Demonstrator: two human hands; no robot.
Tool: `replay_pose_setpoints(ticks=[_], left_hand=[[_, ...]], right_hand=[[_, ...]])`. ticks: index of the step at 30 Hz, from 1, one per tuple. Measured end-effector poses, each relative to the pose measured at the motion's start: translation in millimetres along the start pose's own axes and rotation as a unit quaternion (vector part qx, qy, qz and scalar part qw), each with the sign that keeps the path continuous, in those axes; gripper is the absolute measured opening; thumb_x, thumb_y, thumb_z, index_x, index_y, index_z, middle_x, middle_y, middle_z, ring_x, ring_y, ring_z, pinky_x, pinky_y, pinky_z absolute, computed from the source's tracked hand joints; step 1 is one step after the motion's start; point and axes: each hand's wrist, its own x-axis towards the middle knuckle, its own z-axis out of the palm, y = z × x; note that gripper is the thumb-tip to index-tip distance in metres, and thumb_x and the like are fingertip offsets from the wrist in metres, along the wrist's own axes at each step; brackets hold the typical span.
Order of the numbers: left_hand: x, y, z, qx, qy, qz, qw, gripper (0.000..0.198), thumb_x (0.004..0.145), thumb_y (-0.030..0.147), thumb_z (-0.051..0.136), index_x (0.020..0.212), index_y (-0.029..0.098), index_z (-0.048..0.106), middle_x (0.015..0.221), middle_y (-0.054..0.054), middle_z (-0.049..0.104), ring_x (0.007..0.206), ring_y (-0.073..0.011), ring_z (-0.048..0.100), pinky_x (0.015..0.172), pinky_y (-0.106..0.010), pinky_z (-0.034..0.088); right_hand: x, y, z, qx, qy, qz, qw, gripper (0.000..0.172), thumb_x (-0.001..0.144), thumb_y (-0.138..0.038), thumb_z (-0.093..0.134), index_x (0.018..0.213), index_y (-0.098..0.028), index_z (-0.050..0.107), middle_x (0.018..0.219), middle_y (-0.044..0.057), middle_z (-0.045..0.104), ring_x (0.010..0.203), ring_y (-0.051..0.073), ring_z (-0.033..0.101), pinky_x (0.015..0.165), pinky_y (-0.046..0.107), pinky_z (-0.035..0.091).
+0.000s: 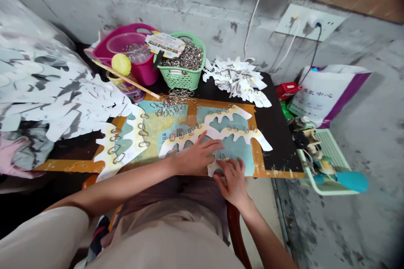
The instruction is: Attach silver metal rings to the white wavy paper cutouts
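Note:
My left hand (196, 155) lies flat, fingers stretched out, on a white scalloped paper strip (189, 142) on the low table. Close beside it my right hand (232, 178) presses its fingers down on the near edge of another white strip (221, 168), next to a small metal ring (222, 156). More white strips (235, 133) with metal rings along their edges lie just beyond the hands. A loose heap of rings (172, 103) sits farther back, in front of a green basket (183, 76) full of rings.
A pink tub (145, 71) holds a clear bowl and a yellow-lidded jar, with a wooden stick (126, 79) across it. White cut-outs pile at the left (57, 92) and back (236, 77). A pale basket (331, 164), a bag (328, 92) and wall sockets (311, 21) are on the right.

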Motion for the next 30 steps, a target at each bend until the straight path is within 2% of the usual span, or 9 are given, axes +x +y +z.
replay_pose_setpoints(ticks=[2, 6, 9, 12, 16, 18, 22, 25, 30], left_hand=[[-9.7, 9.1, 9.4, 0.027, 0.04, 0.003, 0.999, 0.016, 0.09, 0.009, 0.054, 0.091, 0.017, 0.068, 0.134, -0.011, 0.059, 0.139, -0.0257, 0.04, 0.12, -0.063, -0.002], [-24.3, 28.6, 21.4, 0.048, 0.084, -0.012, 0.995, 0.025, 0.092, 0.007, 0.048, 0.108, 0.016, 0.066, 0.13, -0.011, 0.063, 0.133, -0.0242, 0.047, 0.117, -0.065, -0.012], [-26.5, 32.3, 10.9, -0.007, 0.07, -0.08, 0.994, 0.022, 0.09, 0.012, 0.051, 0.107, 0.017, 0.064, 0.135, -0.012, 0.06, 0.136, -0.0265, 0.044, 0.119, -0.064, -0.007], [-22.1, 23.5, -5.0, -0.068, 0.054, -0.118, 0.989, 0.025, 0.086, 0.014, 0.054, 0.11, 0.017, 0.061, 0.14, -0.014, 0.054, 0.142, -0.03, 0.036, 0.119, -0.063, -0.003], [-10.0, 2.2, -6.8, -0.08, 0.015, -0.036, 0.996, 0.033, 0.088, 0.003, 0.048, 0.117, 0.017, 0.054, 0.108, -0.01, 0.072, 0.138, -0.0266, 0.042, 0.117, -0.065, -0.006], [-3.8, -7.2, -1.4, -0.087, 0.002, 0.002, 0.996, 0.031, 0.09, 0.003, 0.046, 0.117, 0.017, 0.052, 0.096, -0.008, 0.074, 0.135, -0.0247, 0.047, 0.117, -0.065, -0.003], [3.5, -15.2, 2.9, -0.108, 0.01, 0.032, 0.994, 0.027, 0.093, 0.006, 0.044, 0.119, 0.015, 0.048, 0.096, -0.009, 0.073, 0.126, -0.0234, 0.055, 0.119, -0.062, 0.007], [4.4, -12.0, -1.4, -0.107, -0.002, 0.034, 0.994, 0.026, 0.094, 0.007, 0.042, 0.118, 0.016, 0.048, 0.093, -0.007, 0.072, 0.11, -0.0205, 0.062, 0.119, -0.06, 0.011], [3.3, -0.7, -4.8, -0.044, -0.033, 0.027, 0.998, 0.023, 0.095, 0.007, 0.037, 0.112, 0.015, 0.049, 0.095, -0.007, 0.068, 0.102, -0.0204, 0.06, 0.118, -0.059, 0.02]], right_hand=[[0.6, 0.0, 0.9, 0.004, -0.001, 0.006, 1.0, 0.035, 0.097, -0.032, 0.05, 0.128, -0.018, 0.055, 0.117, 0.008, 0.066, 0.115, 0.029, 0.049, 0.113, 0.057, 0.014], [1.5, -0.4, 0.2, -0.012, -0.02, -0.005, 1.0, 0.03, 0.098, -0.032, 0.05, 0.127, -0.026, 0.059, 0.12, 0.004, 0.066, 0.117, 0.028, 0.048, 0.115, 0.059, 0.008], [1.9, -0.9, -2.0, -0.021, -0.025, -0.012, 0.999, 0.031, 0.099, -0.032, 0.049, 0.128, -0.029, 0.06, 0.124, 0.002, 0.064, 0.118, 0.028, 0.048, 0.115, 0.059, 0.007], [2.2, -0.8, -3.1, -0.022, -0.025, -0.018, 0.999, 0.032, 0.1, -0.032, 0.049, 0.129, -0.03, 0.06, 0.123, 0.001, 0.065, 0.118, 0.029, 0.047, 0.115, 0.06, 0.007], [2.0, 0.2, -2.5, -0.015, -0.013, -0.022, 1.0, 0.031, 0.1, -0.032, 0.049, 0.127, -0.029, 0.062, 0.123, 0.001, 0.065, 0.117, 0.029, 0.047, 0.114, 0.061, 0.007], [1.6, 0.7, -2.1, -0.015, -0.012, -0.023, 1.0, 0.031, 0.1, -0.032, 0.048, 0.128, -0.029, 0.061, 0.123, 0.001, 0.065, 0.118, 0.029, 0.046, 0.114, 0.062, 0.007], [1.0, 0.4, -2.1, -0.022, -0.015, -0.024, 0.999, 0.032, 0.1, -0.033, 0.048, 0.129, -0.029, 0.06, 0.123, 0.001, 0.065, 0.117, 0.029, 0.047, 0.115, 0.062, 0.008], [1.2, -0.8, -2.0, -0.027, -0.016, -0.02, 0.999, 0.031, 0.1, -0.032, 0.048, 0.129, -0.028, 0.06, 0.123, 0.002, 0.065, 0.117, 0.029, 0.047, 0.115, 0.062, 0.007], [1.5, -1.9, -1.4, -0.031, -0.027, -0.017, 0.999, 0.03, 0.1, -0.03, 0.049, 0.128, -0.028, 0.06, 0.122, 0.002, 0.065, 0.118, 0.028, 0.048, 0.115, 0.062, 0.006]])
